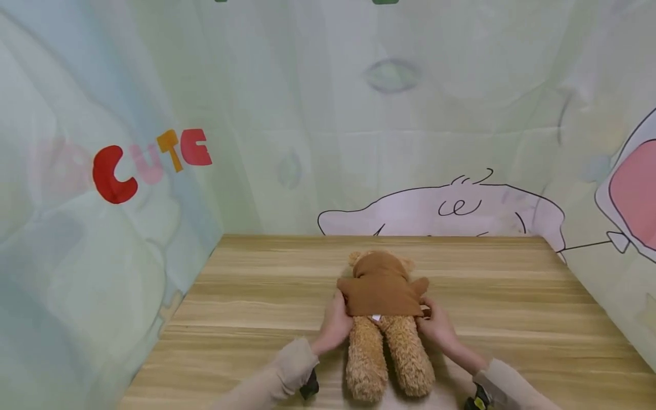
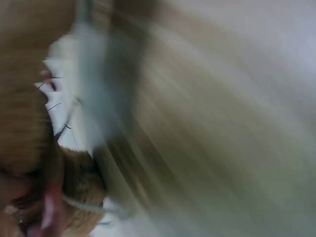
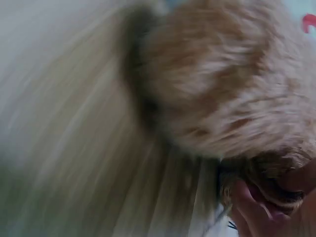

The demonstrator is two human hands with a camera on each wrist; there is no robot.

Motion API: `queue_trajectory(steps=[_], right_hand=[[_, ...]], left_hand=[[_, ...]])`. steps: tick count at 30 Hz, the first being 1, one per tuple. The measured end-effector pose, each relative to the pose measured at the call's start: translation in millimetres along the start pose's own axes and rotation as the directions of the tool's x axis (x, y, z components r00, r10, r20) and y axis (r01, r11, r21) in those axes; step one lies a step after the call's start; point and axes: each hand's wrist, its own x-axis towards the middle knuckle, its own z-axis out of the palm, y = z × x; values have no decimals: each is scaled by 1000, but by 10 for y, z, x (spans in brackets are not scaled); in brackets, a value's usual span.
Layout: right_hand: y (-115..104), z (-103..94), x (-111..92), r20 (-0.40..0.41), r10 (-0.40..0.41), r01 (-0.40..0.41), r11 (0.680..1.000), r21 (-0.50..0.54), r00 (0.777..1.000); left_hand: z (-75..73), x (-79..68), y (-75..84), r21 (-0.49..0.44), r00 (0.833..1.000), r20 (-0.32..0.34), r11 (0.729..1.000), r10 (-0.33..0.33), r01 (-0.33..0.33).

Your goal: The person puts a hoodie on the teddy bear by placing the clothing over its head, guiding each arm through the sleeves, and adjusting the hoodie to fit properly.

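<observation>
A plush teddy bear point(image 1: 367, 364) with curly tan fur lies on the wooden table, feet toward me and face not visible. It wears a brown top point(image 1: 384, 293) that also covers the back of its head; a small white tag point(image 1: 376, 318) pokes out under the hem. My left hand point(image 1: 335, 324) grips the top's left side near the hem. On the right side, my right hand point(image 1: 437, 326) pinches the hem. Furry leg and curled fingers point(image 3: 249, 210) fill part of the right wrist view. Blur hides much of the left wrist view.
The wooden table point(image 1: 256, 273) ends at a printed curtain point(image 1: 287, 114) at the back and sides. Red and orange letters point(image 1: 115, 173) mark the left curtain. Dark straps point(image 1: 310, 386) sit at both wrists.
</observation>
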Motion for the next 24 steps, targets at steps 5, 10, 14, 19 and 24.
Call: queue_trajectory(steps=[5, 10, 14, 19, 24], right_hand=[[76, -37, 18, -146, -474, 404, 846, -346, 868], [78, -36, 53, -158, -566, 451, 770, -451, 809], [31, -30, 32, -163, -491, 395, 824, -406, 856], [44, -43, 7, -93, -615, 483, 696, -532, 783], [32, -64, 48, 15, -856, 565, 329, -757, 518]], left_hand=[[-165, -32, 440, 445, 956, -76, 867, 285, -223], [-170, -26, 489, 428, 943, -33, 858, 330, -285], [-180, -34, 505, 281, 951, -24, 915, 310, -291], [-222, -14, 529, 339, 944, 3, 888, 330, -312], [-319, 62, 495, 573, 880, 50, 708, 472, -412]])
